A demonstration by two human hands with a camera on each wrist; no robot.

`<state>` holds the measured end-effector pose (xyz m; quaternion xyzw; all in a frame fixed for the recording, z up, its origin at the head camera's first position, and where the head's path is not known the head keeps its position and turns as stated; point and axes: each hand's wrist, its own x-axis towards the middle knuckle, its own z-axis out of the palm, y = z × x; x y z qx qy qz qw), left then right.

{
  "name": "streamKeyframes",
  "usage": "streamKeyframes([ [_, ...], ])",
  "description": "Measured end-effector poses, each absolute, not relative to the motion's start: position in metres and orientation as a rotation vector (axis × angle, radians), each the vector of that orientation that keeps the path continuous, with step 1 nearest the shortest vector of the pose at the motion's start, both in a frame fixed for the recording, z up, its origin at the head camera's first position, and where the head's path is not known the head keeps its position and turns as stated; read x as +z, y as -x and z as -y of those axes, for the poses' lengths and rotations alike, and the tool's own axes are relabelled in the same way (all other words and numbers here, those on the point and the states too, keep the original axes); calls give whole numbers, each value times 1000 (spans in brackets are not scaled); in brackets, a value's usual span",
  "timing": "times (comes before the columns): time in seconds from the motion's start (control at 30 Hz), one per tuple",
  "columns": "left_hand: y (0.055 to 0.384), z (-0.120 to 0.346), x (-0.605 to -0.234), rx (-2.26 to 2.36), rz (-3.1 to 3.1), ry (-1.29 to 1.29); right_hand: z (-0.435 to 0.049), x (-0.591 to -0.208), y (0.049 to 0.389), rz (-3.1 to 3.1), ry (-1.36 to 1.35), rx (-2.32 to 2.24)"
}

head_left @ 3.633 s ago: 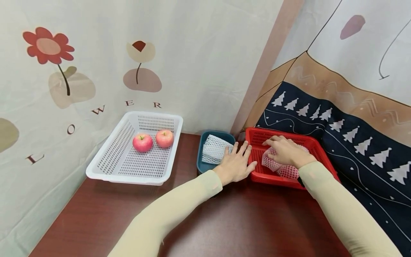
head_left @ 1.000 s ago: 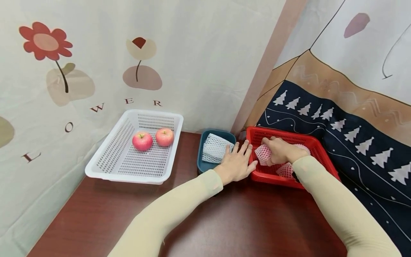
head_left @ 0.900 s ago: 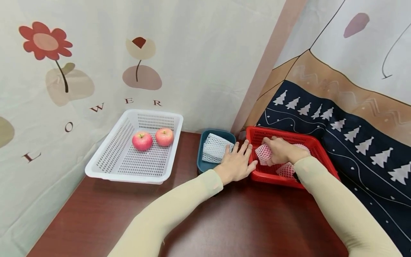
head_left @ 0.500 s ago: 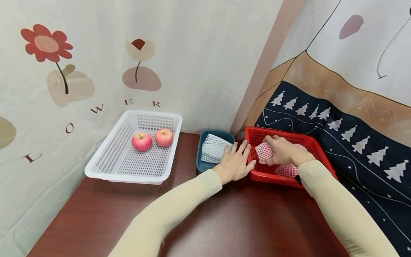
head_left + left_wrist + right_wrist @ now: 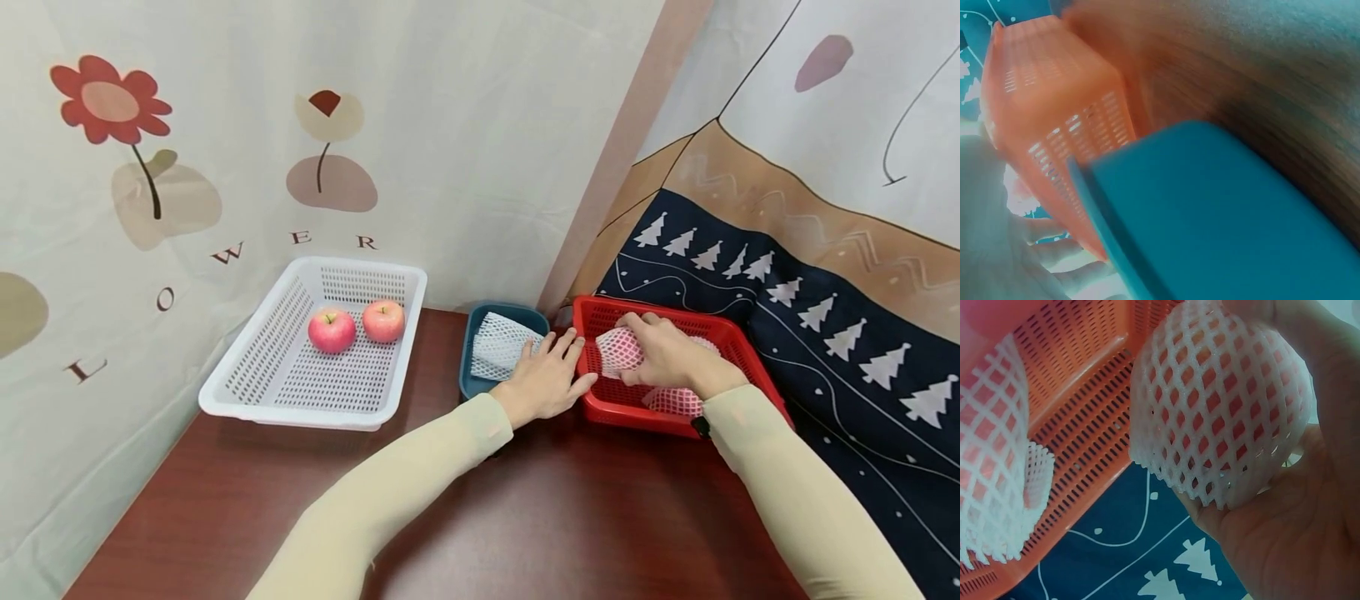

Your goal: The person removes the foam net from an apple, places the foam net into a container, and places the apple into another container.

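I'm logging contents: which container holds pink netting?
The red basket on the right: the right hand grips pink netting there. The blue container holds white netting, the white basket apples.

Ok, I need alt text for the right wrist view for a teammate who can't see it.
The right hand grips a rounded object in a pale foam net, red showing through the mesh. Behind it is the perforated red basket, with another netted object at the frame's left edge; below lies dark fabric printed with white trees.

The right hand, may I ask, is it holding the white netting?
No, the right hand grips a pink net; white netting lies in the blue tray.
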<state>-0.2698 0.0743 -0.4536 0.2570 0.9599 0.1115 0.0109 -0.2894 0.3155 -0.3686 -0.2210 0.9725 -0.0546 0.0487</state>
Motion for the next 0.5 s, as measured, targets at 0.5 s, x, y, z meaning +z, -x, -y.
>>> streamKeyframes([
  [0.5,261,-49,-440,382,-3049,-902,-308,-363,276,-2982,681,-237],
])
